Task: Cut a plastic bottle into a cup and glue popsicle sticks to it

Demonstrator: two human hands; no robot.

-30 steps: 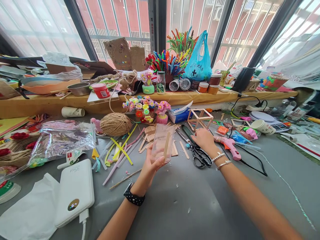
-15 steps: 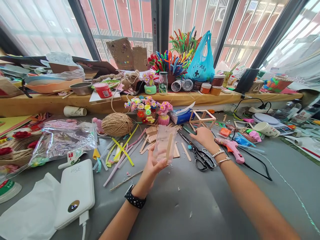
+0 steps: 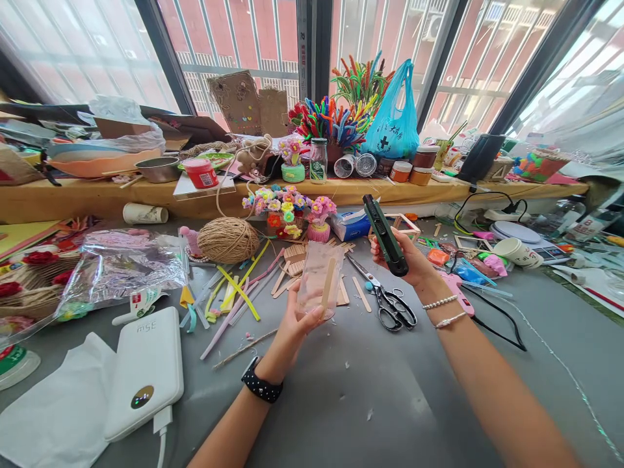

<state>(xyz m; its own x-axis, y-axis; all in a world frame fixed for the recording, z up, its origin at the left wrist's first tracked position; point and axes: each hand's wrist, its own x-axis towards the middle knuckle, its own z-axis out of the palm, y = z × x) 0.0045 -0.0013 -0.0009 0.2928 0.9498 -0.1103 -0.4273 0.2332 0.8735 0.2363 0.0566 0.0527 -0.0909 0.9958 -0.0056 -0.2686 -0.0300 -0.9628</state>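
My left hand (image 3: 303,318) is closed on a clear plastic bag (image 3: 312,276), held upright above the table. A wooden craft stick (image 3: 329,283) stands along the bag's right side; whether it is inside or in front I cannot tell. Raised to the right, my right hand (image 3: 414,257) is wrapped round a dark green and black utility knife (image 3: 385,235), which points up and left. No blade can be made out on it. Below that hand lie black-handled scissors (image 3: 392,309). Loose craft sticks (image 3: 361,294) are spread behind and beside the bag.
A pink glue gun (image 3: 461,292) with a black cord lies right of my right wrist. Behind my hands are a ball of twine (image 3: 228,240), a stick frame (image 3: 407,224) and a tissue pack (image 3: 353,224). A white power bank (image 3: 146,374) lies at the left.
My right hand has come up from the table near the stick frame, now with the utility knife in it. My left hand keeps its hold on the bag, nearly unmoved.
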